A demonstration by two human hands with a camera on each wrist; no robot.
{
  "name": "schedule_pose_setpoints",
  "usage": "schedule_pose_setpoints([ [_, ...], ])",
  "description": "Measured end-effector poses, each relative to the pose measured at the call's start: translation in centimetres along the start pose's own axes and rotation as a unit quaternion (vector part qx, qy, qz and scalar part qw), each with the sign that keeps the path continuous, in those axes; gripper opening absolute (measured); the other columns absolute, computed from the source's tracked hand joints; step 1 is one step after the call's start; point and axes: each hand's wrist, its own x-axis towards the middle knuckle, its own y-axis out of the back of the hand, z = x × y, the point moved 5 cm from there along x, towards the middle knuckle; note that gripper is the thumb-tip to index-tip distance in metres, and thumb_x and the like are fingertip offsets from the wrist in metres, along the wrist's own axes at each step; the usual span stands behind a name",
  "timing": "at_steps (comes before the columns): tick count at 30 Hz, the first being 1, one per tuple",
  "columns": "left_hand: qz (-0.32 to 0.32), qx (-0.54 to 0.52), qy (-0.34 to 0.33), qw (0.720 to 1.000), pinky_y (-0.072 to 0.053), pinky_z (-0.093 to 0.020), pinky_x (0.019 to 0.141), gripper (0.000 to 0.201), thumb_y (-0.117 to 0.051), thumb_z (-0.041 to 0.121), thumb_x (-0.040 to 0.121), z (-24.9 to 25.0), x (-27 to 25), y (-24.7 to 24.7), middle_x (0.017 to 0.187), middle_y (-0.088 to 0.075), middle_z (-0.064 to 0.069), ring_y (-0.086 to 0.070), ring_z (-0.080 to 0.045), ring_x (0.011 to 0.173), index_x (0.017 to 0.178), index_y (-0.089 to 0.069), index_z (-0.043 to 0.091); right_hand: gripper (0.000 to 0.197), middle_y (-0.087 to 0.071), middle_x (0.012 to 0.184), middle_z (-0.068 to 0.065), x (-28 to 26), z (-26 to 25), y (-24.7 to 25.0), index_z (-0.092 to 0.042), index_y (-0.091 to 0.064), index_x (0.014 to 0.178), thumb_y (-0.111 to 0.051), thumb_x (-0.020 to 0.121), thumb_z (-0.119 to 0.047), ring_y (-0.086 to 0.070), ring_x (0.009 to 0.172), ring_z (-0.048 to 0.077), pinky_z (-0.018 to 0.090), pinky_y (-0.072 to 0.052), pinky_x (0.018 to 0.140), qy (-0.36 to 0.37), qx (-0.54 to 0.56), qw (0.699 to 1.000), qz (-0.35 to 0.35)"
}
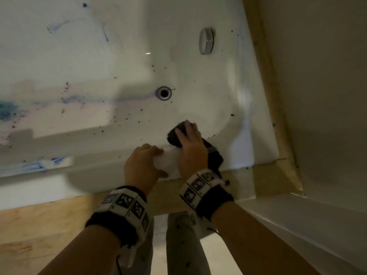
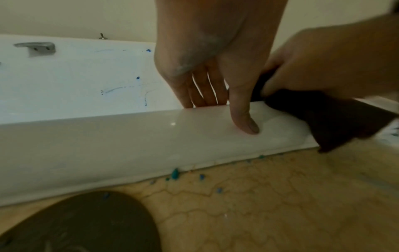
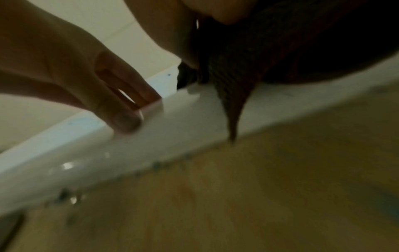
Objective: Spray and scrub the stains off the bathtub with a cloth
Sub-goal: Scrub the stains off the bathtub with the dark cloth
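The white bathtub (image 1: 99, 165) carries blue and purple stains (image 1: 73, 100) across its floor and dark specks (image 1: 139, 120) near the drain (image 1: 164, 93). My right hand (image 1: 190, 143) presses a dark cloth (image 1: 175, 135) with straight fingers against the inner wall just under the near rim. The cloth (image 2: 345, 122) drapes over the rim and hangs down its outer side (image 3: 233, 85). My left hand (image 1: 143, 163) grips the rim beside it, with its fingers (image 2: 200, 88) hooked over the inner edge and its thumb (image 2: 244, 119) lying on top.
A chrome overflow cap (image 1: 206, 40) sits on the end wall and a metal handle (image 2: 36, 46) on the far wall. Blue smears (image 1: 49, 161) mark the near rim at left. Teal crumbs (image 2: 175, 173) lie on the wooden surround (image 1: 39, 215). My knees (image 1: 182, 245) are below.
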Motion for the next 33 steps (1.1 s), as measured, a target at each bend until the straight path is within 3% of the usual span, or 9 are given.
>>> schedule_pose_setpoints([
  [2, 0.002, 0.006, -0.004, 1.0, -0.04, -0.029, 0.086, 0.064, -0.082, 0.031, 0.064, -0.1, 0.1, 0.2, 0.112, -0.056, 0.0, -0.05, -0.02, 0.105, 0.122, -0.057, 0.021, 0.052, -0.029, 0.15, 0.012, 1.8, -1.0, -0.4, -0.008, -0.044, 0.136, -0.042, 0.087, 0.006, -0.026, 0.139, 0.027, 0.031, -0.014, 0.117, -0.012, 0.055, 0.995, -0.086],
  [6, 0.003, -0.035, -0.016, 0.999, -0.042, -0.029, 0.085, 0.065, -0.085, 0.03, 0.059, -0.4, 0.1, 0.4, 0.11, -0.057, 0.001, -0.051, -0.02, 0.104, 0.118, -0.06, 0.02, 0.043, -0.064, 0.119, 0.006, 4.5, 0.6, 6.3, -0.011, -0.062, 0.12, -0.049, 0.083, 0.008, -0.061, 0.101, 0.007, 0.011, -0.036, 0.098, -0.049, 0.168, 0.982, 0.071],
  [9, -0.006, -0.047, -0.022, 0.999, -0.041, -0.028, 0.086, 0.066, -0.085, 0.031, 0.059, -0.5, 0.1, 0.3, 0.11, -0.056, 0.001, -0.05, -0.019, 0.106, 0.118, -0.059, 0.02, 0.039, -0.069, 0.105, 0.002, 3.7, 4.0, 10.7, -0.019, -0.066, 0.117, -0.052, 0.086, 0.0, -0.06, 0.078, 0.008, 0.021, -0.051, 0.083, -0.061, 0.149, 0.981, 0.113],
  [16, -0.032, -0.037, -0.041, 0.998, -0.039, -0.024, 0.085, 0.064, -0.08, 0.038, 0.064, -0.9, 0.6, 0.2, 0.113, -0.053, 0.005, -0.047, -0.014, 0.107, 0.121, -0.055, 0.024, 0.045, -0.038, 0.144, 0.018, -4.8, 5.8, 4.5, -0.007, -0.048, 0.133, -0.048, 0.089, 0.002, -0.045, 0.126, 0.035, 0.031, -0.032, 0.107, -0.161, 0.008, 0.967, 0.197],
  [19, -0.045, -0.045, -0.06, 0.996, -0.039, -0.024, 0.089, 0.057, -0.077, 0.033, 0.071, -1.5, 1.4, 0.5, 0.116, -0.055, 0.005, -0.049, -0.014, 0.109, 0.123, -0.055, 0.025, 0.042, -0.053, 0.126, 0.029, -4.3, 1.1, -0.6, 0.0, -0.062, 0.116, -0.04, 0.08, -0.002, -0.055, 0.109, 0.048, 0.047, -0.052, 0.081, -0.024, -0.026, 0.994, 0.103],
  [23, -0.039, -0.039, -0.048, 0.997, -0.039, -0.026, 0.093, 0.054, -0.074, 0.03, 0.076, -3.4, 1.7, 0.9, 0.121, -0.053, 0.001, -0.049, -0.017, 0.112, 0.125, -0.054, 0.022, 0.045, -0.041, 0.142, 0.018, 1.7, -1.7, -1.5, -0.007, -0.05, 0.132, -0.037, 0.089, 0.001, -0.039, 0.132, 0.033, 0.031, -0.028, 0.11, -0.011, -0.004, 0.998, -0.067],
  [28, -0.046, -0.058, -0.025, 0.997, -0.039, -0.026, 0.088, 0.052, -0.075, 0.035, 0.074, -4.4, 1.4, 1.0, 0.114, -0.053, 0.0, -0.049, -0.019, 0.108, 0.12, -0.059, 0.018, 0.024, -0.07, 0.086, 0.006, 7.1, -2.3, 7.0, -0.02, -0.069, 0.109, -0.064, 0.085, -0.019, -0.064, 0.065, 0.023, 0.022, -0.057, 0.068, -0.082, 0.187, 0.979, -0.022],
  [31, -0.055, -0.064, -0.026, 0.996, -0.039, -0.026, 0.089, 0.052, -0.076, 0.035, 0.072, -4.4, 1.9, 1.2, 0.113, -0.054, 0.0, -0.049, -0.019, 0.108, 0.118, -0.059, 0.017, 0.03, -0.066, 0.1, -0.004, 5.1, -3.2, 8.8, -0.022, -0.066, 0.112, -0.061, 0.086, -0.007, -0.065, 0.091, 0.018, 0.0, -0.044, 0.076, 0.002, 0.134, 0.989, -0.067],
  [33, -0.053, -0.068, -0.021, 0.996, -0.04, -0.026, 0.089, 0.051, -0.076, 0.035, 0.072, -4.4, 1.9, 1.2, 0.113, -0.055, 0.0, -0.05, -0.018, 0.107, 0.117, -0.059, 0.018, 0.034, -0.063, 0.12, 0.001, 2.6, -3.0, 6.5, -0.015, -0.065, 0.116, -0.059, 0.086, -0.001, -0.059, 0.109, 0.012, 0.006, -0.036, 0.098, 0.035, 0.102, 0.984, -0.141],
])
